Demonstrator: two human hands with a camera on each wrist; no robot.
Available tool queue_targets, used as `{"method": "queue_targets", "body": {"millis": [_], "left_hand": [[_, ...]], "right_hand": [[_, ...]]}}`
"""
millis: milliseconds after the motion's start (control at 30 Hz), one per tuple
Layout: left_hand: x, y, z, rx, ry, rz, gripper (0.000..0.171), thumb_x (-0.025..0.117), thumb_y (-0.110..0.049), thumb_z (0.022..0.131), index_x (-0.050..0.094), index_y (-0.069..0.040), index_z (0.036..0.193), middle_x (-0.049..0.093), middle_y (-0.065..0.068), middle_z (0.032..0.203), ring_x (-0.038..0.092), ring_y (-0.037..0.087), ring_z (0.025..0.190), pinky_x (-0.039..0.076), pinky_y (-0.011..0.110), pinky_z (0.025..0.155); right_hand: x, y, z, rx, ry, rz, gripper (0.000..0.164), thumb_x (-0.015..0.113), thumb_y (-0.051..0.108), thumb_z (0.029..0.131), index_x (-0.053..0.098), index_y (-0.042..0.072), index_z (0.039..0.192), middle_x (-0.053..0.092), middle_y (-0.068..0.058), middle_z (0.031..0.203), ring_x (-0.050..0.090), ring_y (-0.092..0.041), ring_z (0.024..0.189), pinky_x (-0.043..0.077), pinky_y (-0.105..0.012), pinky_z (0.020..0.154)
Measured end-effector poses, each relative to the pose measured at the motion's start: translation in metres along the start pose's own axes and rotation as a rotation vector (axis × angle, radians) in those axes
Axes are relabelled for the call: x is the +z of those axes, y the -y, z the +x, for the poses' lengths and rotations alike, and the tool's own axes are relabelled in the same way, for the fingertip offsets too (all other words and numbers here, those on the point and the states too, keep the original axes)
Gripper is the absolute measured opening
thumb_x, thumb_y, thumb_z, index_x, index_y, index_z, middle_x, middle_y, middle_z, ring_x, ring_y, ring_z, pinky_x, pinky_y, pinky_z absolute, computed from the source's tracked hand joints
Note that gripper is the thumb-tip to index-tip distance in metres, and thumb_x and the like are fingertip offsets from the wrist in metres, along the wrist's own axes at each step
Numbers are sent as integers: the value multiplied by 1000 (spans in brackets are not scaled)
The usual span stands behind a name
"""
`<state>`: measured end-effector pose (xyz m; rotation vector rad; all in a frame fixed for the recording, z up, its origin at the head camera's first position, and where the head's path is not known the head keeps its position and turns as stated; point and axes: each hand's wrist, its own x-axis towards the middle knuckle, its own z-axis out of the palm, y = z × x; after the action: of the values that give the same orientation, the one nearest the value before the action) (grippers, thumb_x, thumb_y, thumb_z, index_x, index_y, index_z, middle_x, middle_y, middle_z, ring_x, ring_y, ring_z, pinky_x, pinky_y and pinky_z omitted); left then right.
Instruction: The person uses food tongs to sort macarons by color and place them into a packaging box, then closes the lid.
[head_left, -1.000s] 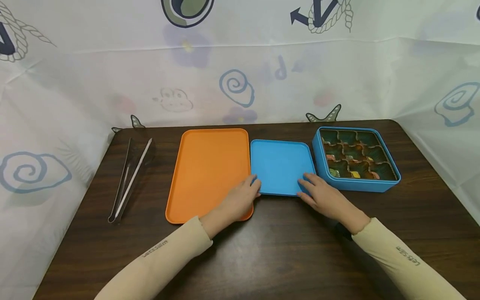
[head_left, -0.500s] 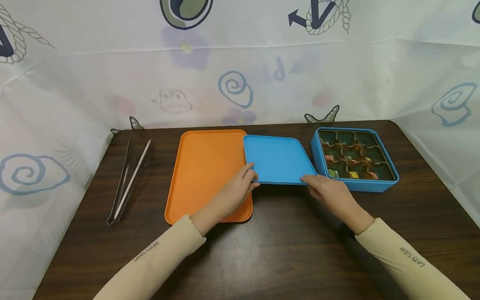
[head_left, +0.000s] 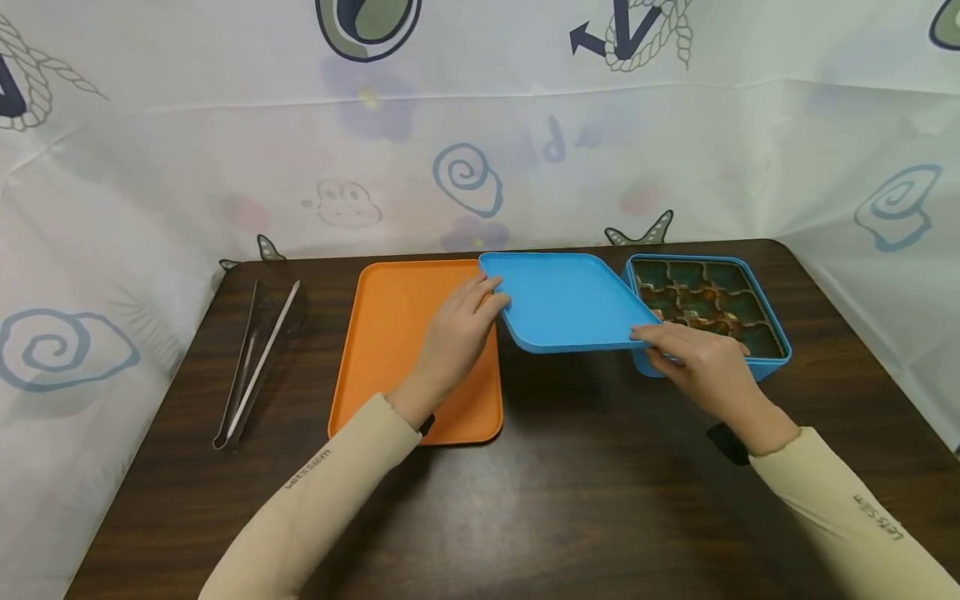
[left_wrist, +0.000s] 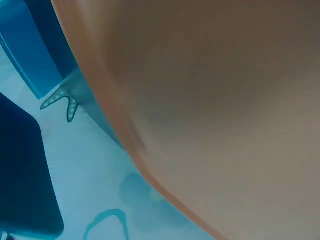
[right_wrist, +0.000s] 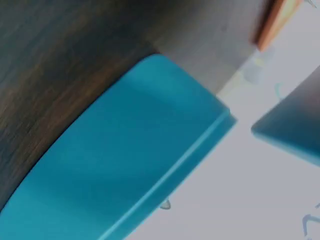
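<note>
A flat blue lid [head_left: 570, 304] is raised above the table, its right front corner overlapping the front left of the blue box. My left hand [head_left: 453, 329] holds the lid's left edge, over the orange tray. At the right front corner, my right hand [head_left: 705, 367] pinches the rim between thumb and fingers. The open blue box [head_left: 774, 367] has a dark divided insert, with small colourful pieces in some compartments. Seen from below, the lid [left_wrist: 25, 170] looks dark in the left wrist view. The box's side [right_wrist: 125, 145] fills much of the right wrist view.
An orange tray [head_left: 405, 333] lies left of centre, partly behind my left hand. Farther left, a pair of tongs [head_left: 264, 363] rests on the dark wooden table [head_left: 570, 492]. A white printed cloth [head_left: 555, 183] hangs behind and along the sides.
The blue lid has come up off the table and shifted right, toward the box. Both hands have gone from touching its front corners to holding it; the right hand now overlaps the box.
</note>
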<state>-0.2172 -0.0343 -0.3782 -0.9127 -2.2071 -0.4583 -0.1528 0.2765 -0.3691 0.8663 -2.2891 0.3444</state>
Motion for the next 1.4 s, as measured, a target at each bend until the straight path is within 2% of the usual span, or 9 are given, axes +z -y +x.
{"method": "queue_targets", "body": {"millis": [100, 200, 267, 500, 667, 800, 1033, 1167, 1400], "left_hand": [[1, -3, 7, 25, -46, -24, 19, 52, 3, 95, 60, -6, 109, 63, 16, 121, 58, 31, 122, 48, 38, 102], [2, -8, 13, 19, -77, -78, 20, 48, 4, 96, 57, -5, 110, 62, 15, 119, 58, 30, 122, 50, 36, 98], [3, -13, 17, 9, -96, -110, 20, 47, 6, 96, 57, -4, 110, 63, 14, 117, 60, 28, 120, 52, 35, 95], [8, -33, 32, -91, -128, -217, 19, 55, -5, 95, 54, -5, 113, 64, 12, 112, 70, 22, 97, 58, 29, 69], [13, -41, 38, -200, -86, -319, 20, 53, -8, 96, 54, -3, 116, 63, 12, 108, 68, 19, 74, 56, 28, 62], [16, -42, 36, -270, -49, -365, 22, 52, -7, 97, 54, -1, 118, 65, 13, 106, 69, 21, 85, 58, 30, 72], [22, -44, 37, -604, 50, -703, 33, 54, -20, 96, 51, -8, 127, 66, 13, 121, 68, 24, 106, 55, 36, 89], [28, -45, 45, -813, 33, -822, 35, 61, -27, 93, 54, -9, 122, 67, 11, 121, 66, 24, 108, 56, 36, 87], [45, -63, 61, -936, 215, -979, 44, 57, -19, 97, 49, -13, 139, 57, 10, 137, 61, 26, 118, 52, 34, 96]], "right_hand": [[-5, -7, 0, 55, -36, 113, 49, 43, 43, 98, 72, 4, 105, 74, -14, 95, 70, -9, 90, 55, -19, 71], [-9, -12, -2, 175, -51, 241, 27, 64, 18, 92, 69, 0, 111, 70, -20, 106, 56, 12, 110, 43, -3, 90], [-11, -15, -3, 289, -36, 282, 38, 72, 2, 82, 64, 0, 119, 64, -24, 118, 43, 17, 122, 38, -6, 100], [-14, -25, -8, 615, 37, 357, 54, 62, 4, 91, 44, 8, 143, 57, -24, 128, 45, 25, 102, 39, 2, 82], [-13, -24, -7, 688, -69, 354, 45, 55, 10, 96, 47, 12, 141, 56, -24, 128, 42, 26, 105, 38, 3, 84], [-9, -23, -6, 685, -144, 296, 34, 57, 9, 95, 58, 3, 128, 64, -23, 115, 47, 26, 95, 39, 4, 76], [-5, -21, -7, 713, -223, 383, 28, 55, 4, 95, 56, -6, 120, 54, 22, 103, 54, 21, 91, 43, 0, 76], [-8, -23, -3, 796, -206, 409, 33, 55, 10, 96, 56, -3, 126, 50, 27, 96, 56, 18, 83, 45, -2, 70], [-22, -42, -1, 991, -272, 275, 36, 64, 22, 92, 65, 3, 122, 51, 36, 79, 51, 17, 63, 42, -4, 53]]}}
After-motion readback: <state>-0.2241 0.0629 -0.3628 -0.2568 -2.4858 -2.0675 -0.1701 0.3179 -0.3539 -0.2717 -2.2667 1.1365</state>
